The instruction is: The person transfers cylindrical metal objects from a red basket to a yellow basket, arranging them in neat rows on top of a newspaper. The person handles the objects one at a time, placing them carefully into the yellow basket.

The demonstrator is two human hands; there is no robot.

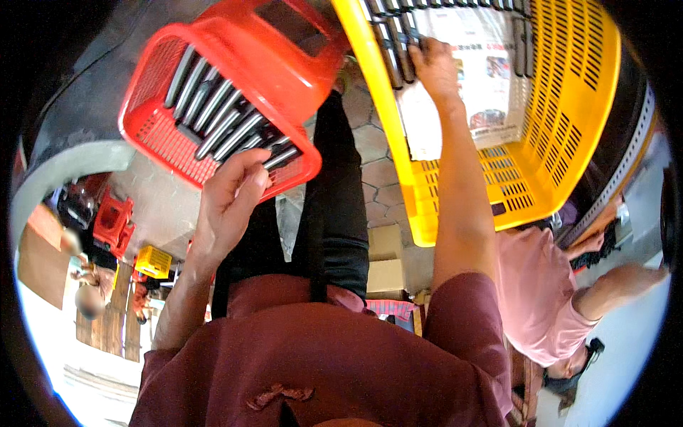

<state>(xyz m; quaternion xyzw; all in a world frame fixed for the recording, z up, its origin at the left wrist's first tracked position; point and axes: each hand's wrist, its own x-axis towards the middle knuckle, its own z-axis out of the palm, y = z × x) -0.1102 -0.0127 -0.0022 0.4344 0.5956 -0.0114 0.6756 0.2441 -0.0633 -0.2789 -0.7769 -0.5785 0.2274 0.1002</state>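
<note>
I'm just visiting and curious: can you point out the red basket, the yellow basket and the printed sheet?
red basket (pixel 277 67): head view, on its solid red end wall.
yellow basket (pixel 569 107): head view, on its slotted side wall.
printed sheet (pixel 484 78): head view, on its middle.

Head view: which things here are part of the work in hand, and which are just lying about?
In use:
red plastic basket
dark metal rods inside it
left hand on those rods
yellow plastic crate
printed paper sheet lining it
right hand placing rods

Lying about:
cardboard boxes
small red stool
small yellow crate
</note>
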